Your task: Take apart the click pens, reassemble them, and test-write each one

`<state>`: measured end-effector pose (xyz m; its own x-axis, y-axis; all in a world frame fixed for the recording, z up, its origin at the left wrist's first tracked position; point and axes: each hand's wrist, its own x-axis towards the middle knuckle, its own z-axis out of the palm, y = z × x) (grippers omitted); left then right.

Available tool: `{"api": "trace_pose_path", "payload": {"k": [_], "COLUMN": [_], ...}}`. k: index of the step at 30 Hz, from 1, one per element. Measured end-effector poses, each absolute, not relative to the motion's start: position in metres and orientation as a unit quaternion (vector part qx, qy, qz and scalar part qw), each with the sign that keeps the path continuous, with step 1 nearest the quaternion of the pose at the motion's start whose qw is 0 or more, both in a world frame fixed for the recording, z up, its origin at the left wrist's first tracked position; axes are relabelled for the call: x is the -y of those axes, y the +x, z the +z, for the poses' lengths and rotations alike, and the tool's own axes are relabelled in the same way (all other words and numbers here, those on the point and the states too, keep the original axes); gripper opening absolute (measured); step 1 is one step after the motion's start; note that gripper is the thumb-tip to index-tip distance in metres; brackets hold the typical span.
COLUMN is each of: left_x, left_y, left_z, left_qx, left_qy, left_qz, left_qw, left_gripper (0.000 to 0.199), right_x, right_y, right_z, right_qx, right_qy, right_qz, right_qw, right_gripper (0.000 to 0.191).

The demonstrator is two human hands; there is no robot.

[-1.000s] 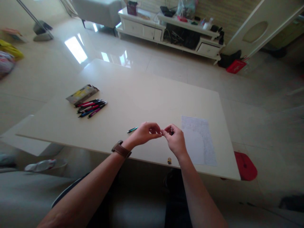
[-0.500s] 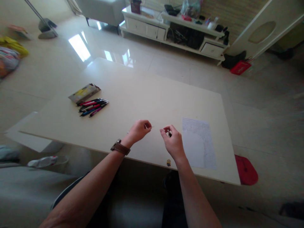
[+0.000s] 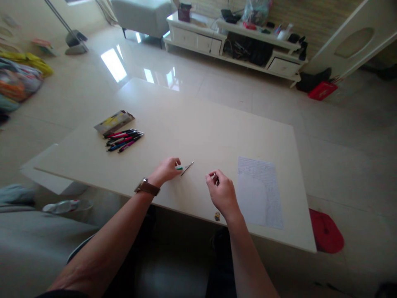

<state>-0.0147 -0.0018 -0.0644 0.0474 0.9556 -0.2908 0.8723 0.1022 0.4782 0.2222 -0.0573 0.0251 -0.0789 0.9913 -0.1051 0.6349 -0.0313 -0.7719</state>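
My left hand (image 3: 169,169), with a brown watch on the wrist, is closed at the table's near side around a small green piece (image 3: 179,168). Just beyond its fingertips is a thin pen-like stick (image 3: 187,168), slanting up to the right; whether the fingers touch it is unclear. My right hand (image 3: 220,186) is curled with thumb and fingers together, and a small dark item (image 3: 215,177) shows between them, too small to name. Right of that hand lies a sheet of written paper (image 3: 259,192).
On the white table (image 3: 211,132), several pens (image 3: 124,140) lie beside an opened box (image 3: 114,122) at the left. A small cartoon sticker (image 3: 217,216) is at the near edge. A red stool (image 3: 325,231) stands past the right corner.
My left hand has moved left and down, away from my right hand. The green piece and the thin stick now show near its fingers. The view has shifted slightly.
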Motion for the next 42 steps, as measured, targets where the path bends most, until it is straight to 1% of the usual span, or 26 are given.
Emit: {"api": "trace_pose_path", "payload": {"k": [2,4,9,12,13,16,17,19,21,24,26,28,30,31,35,36,39,42], "left_x": [0.006,0.008,0.004,0.004,0.006,0.017,0.021,0.028,0.031,0.031,0.031,0.032,0.033,0.033,0.031,0.03,0.029,0.028], "left_y": [-0.024,-0.028,-0.02,-0.009,-0.004,0.012,0.018,0.029,0.037,0.041,0.04,0.038,0.036,0.036,0.036,0.036,0.037,0.04], "left_z": [-0.064,-0.065,-0.059,-0.042,-0.034,-0.011,-0.005,0.002,0.004,0.002,0.0,-0.001,-0.002,-0.002,0.002,0.003,0.003,0.001], "left_qx": [-0.678,-0.685,-0.702,-0.669,-0.638,-0.487,-0.457,-0.426,-0.421,-0.427,-0.433,-0.44,-0.446,-0.449,-0.46,-0.462,-0.462,-0.454], "left_qy": [0.672,0.67,0.669,0.69,0.701,0.734,0.741,0.762,0.778,0.791,0.8,0.813,0.826,0.831,0.837,0.836,0.831,0.832], "left_qz": [0.045,0.041,0.077,0.157,0.189,0.227,0.238,0.252,0.258,0.264,0.263,0.251,0.227,0.212,0.174,0.175,0.193,0.207], "left_qw": [0.294,0.283,0.233,0.227,0.255,0.415,0.431,0.419,0.389,0.35,0.32,0.288,0.261,0.251,0.24,0.24,0.241,0.241], "left_gripper": [0.019,0.015,0.022,0.025,0.025,0.024,0.026,0.026,0.019,0.021,0.021,0.021,0.021,0.022,0.024,0.024,0.024,0.026], "right_x": [0.059,0.059,0.055,0.053,0.052,0.052,0.053,0.054,0.055,0.055,0.054,0.054,0.054,0.053,0.052,0.052,0.051,0.05], "right_y": [0.224,0.224,0.222,0.221,0.221,0.221,0.221,0.223,0.225,0.231,0.235,0.237,0.237,0.236,0.233,0.233,0.234,0.239], "right_z": [0.025,0.023,0.014,0.015,0.017,0.023,0.025,0.027,0.027,0.026,0.025,0.024,0.024,0.023,0.021,0.021,0.019,0.019], "right_qx": [0.653,0.666,0.683,0.661,0.648,0.613,0.605,0.592,0.58,0.58,0.592,0.608,0.622,0.628,0.624,0.614,0.574,0.54], "right_qy": [-0.619,-0.599,-0.586,-0.61,-0.616,-0.622,-0.623,-0.625,-0.629,-0.646,-0.654,-0.651,-0.642,-0.636,-0.608,-0.602,-0.601,-0.619], "right_qz": [0.351,0.351,0.336,0.319,0.325,0.351,0.357,0.366,0.372,0.359,0.353,0.361,0.364,0.362,0.383,0.396,0.425,0.434], "right_qw": [0.26,0.272,0.28,0.296,0.308,0.337,0.344,0.353,0.36,0.344,0.311,0.277,0.263,0.263,0.307,0.322,0.359,0.371], "right_gripper": [0.028,0.031,0.038,0.038,0.038,0.031,0.027,0.022,0.023,0.035,0.047,0.054,0.052,0.049,0.02,0.017,0.024,0.034]}}
